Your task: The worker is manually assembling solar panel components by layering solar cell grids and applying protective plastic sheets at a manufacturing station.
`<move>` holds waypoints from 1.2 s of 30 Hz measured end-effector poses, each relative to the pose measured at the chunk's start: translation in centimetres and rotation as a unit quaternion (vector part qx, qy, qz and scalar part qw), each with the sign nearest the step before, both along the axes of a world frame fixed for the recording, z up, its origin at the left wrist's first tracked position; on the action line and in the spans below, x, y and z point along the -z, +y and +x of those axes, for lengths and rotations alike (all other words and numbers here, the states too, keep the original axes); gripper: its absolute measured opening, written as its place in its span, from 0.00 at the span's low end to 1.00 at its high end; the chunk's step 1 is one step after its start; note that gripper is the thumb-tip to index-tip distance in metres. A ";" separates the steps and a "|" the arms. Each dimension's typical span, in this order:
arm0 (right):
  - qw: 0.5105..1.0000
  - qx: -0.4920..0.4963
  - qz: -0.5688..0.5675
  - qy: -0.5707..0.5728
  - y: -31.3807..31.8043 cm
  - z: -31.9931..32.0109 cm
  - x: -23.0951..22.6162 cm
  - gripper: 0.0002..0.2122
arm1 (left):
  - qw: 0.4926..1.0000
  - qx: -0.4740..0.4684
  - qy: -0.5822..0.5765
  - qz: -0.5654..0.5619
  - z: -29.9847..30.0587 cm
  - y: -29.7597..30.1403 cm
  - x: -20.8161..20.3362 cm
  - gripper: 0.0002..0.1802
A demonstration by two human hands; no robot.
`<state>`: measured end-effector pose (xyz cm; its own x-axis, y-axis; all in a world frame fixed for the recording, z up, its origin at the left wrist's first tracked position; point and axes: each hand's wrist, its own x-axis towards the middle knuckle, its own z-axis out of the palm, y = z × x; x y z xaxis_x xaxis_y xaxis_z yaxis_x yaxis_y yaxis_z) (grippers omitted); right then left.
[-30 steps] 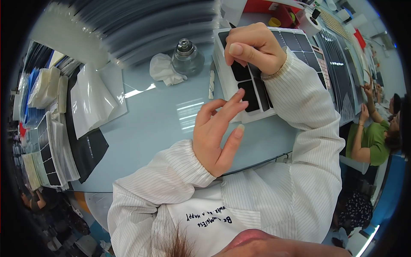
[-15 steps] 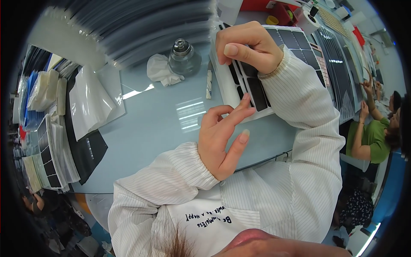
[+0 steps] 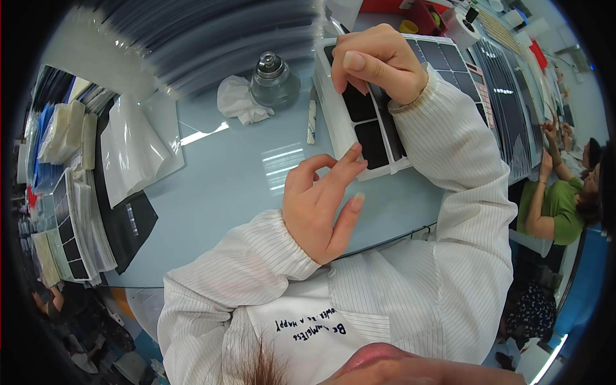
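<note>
On the glass-topped table lies a stack of white sheets bearing black rectangles [image 3: 372, 145]. Across its middle, a strip of the top sheet [image 3: 393, 131] stands bent up, under my right hand [image 3: 380, 64]. The fingers of that hand curl down, closed, over the stack; what they grip is hidden. A thin dark tip [image 3: 341, 27] shows just behind the knuckles. My left hand [image 3: 324, 208] is open, its stretched fingertips at the stack's near left corner, by a black rectangle. Its thumb is held apart, over the table.
Left of the stack are a patterned pen-like stick [image 3: 312, 122], a glass bottle with a metal top [image 3: 273, 83] and crumpled white tissue [image 3: 242, 102]. Clear film [image 3: 131, 151] and piled packs [image 3: 61, 138] fill the left side. A pink calculator [image 3: 481, 93] and co-workers are at right.
The bent strip of sheet has shifted right, uncovering more of the black rectangles at the stack's left. My left hand has moved slightly left; my right hand has risen a little.
</note>
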<state>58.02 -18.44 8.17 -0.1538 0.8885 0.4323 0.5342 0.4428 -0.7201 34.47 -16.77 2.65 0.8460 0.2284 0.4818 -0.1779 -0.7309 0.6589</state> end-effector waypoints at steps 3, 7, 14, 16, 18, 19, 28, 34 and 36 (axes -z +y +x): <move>1.000 -0.002 0.005 0.004 -0.1 -0.2 -0.2 0.24 | 0.999 -0.001 -0.010 -0.038 -0.1 -0.7 -0.1 0.21; 1.000 0.003 -0.016 0.022 -0.1 0.1 0.2 0.24 | 0.998 0.005 -0.011 -0.058 0.1 -0.7 -0.1 0.20; 0.998 -0.034 -0.035 0.044 0.1 0.2 0.5 0.24 | 0.996 0.026 -0.065 -0.057 0.7 -0.8 -0.8 0.20; 0.999 -0.044 0.006 0.028 0.5 0.2 0.9 0.24 | 0.995 0.034 -0.073 -0.067 0.9 -0.9 -0.8 0.20; 0.999 -0.043 -0.014 0.009 0.2 0.5 0.3 0.24 | 0.991 0.057 -0.069 -0.104 1.0 -1.0 -0.6 0.22; 0.999 -0.040 -0.032 -0.011 0.1 0.7 0.0 0.24 | 0.990 0.057 -0.070 -0.106 1.1 -0.8 -0.6 0.22; 0.992 0.016 -0.056 0.116 0.8 1.0 -0.6 0.30 | 1.000 0.014 -0.026 0.006 -0.1 0.6 0.1 0.19; 0.938 -0.283 0.188 0.061 3.0 2.6 0.7 0.28 | 0.999 0.004 -0.025 -0.033 -0.2 0.1 0.3 0.18; 0.998 -0.055 0.022 0.017 0.9 0.4 -1.5 0.28 | 0.998 -0.009 -0.028 -0.053 -0.5 -0.3 0.3 0.18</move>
<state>58.41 -17.50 9.64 -0.2345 0.8470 0.4771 0.4563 0.5292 -0.7153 33.97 -17.12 2.33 0.8140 0.2948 0.5004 -0.2041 -0.6614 0.7217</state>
